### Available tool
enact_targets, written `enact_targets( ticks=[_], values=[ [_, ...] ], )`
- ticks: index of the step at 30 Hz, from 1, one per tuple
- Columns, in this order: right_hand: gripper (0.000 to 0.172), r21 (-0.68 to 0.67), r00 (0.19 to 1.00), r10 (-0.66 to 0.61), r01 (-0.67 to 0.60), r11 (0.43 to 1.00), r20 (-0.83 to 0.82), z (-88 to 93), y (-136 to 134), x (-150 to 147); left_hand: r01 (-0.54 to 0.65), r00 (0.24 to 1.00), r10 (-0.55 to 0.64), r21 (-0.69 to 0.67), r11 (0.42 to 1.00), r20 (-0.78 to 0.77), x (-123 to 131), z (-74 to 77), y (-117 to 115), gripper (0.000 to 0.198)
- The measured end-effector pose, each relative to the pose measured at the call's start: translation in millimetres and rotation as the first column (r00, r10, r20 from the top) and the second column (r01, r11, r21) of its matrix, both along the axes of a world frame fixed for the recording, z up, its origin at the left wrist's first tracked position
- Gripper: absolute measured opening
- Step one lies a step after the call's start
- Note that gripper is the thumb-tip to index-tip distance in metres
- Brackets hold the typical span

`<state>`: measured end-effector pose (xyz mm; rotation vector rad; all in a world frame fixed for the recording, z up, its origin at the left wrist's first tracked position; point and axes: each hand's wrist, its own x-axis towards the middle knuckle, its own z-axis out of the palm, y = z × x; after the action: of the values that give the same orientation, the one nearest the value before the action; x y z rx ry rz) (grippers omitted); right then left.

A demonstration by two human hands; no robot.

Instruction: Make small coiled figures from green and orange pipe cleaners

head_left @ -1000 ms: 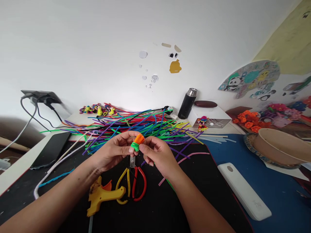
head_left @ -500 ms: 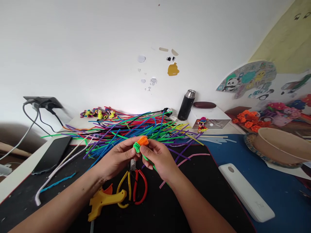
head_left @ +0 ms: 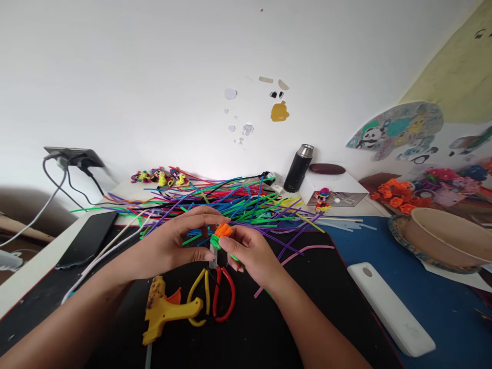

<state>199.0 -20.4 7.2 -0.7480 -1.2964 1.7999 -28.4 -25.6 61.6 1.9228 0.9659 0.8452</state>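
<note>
Leftward of the basin point(head_left: 434, 236) (beige inside), right fingers point(head_left: 234, 248) pinch orange-green strands point(head_left: 222, 230).

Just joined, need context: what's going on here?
A person's right hand pinches a small, fuzzy orange-and-green piece. The left hand is open beside it, index fingertip by its top; contact is unclear. A yellow plastic glue gun and a metal hand tool with red and yellow handles lie on the black mat.
</note>
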Motion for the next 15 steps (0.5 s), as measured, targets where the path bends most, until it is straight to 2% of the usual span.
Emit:
enact_targets(
  ticks=[5, 10, 15],
  values=[
    [0.053, 0.004, 1.000, -0.005, 0.005, 1.000, 0.019, -4.4, -1.1, -1.4, 0.008, 0.993, 0.001, 0.076, 0.997, -0.115, 6.8, 6.0, -4.6, 0.039],
    [0.053, 0.010, 1.000, 0.008, -0.008, 1.000, 0.024, -5.4, -1.1, -1.3, 0.029, 0.992, -0.013, 0.130, 0.991, -0.122, 10.0, 0.3, -3.2, 0.032],
    [0.052, 0.014, 1.000, 0.016, -0.016, 1.000, 0.025, -2.7, -0.6, -0.5, -0.026, 0.994, 0.038, 0.111, 0.993, -0.101, 2.6, -1.2, 2.3, 0.033]
  ],
)
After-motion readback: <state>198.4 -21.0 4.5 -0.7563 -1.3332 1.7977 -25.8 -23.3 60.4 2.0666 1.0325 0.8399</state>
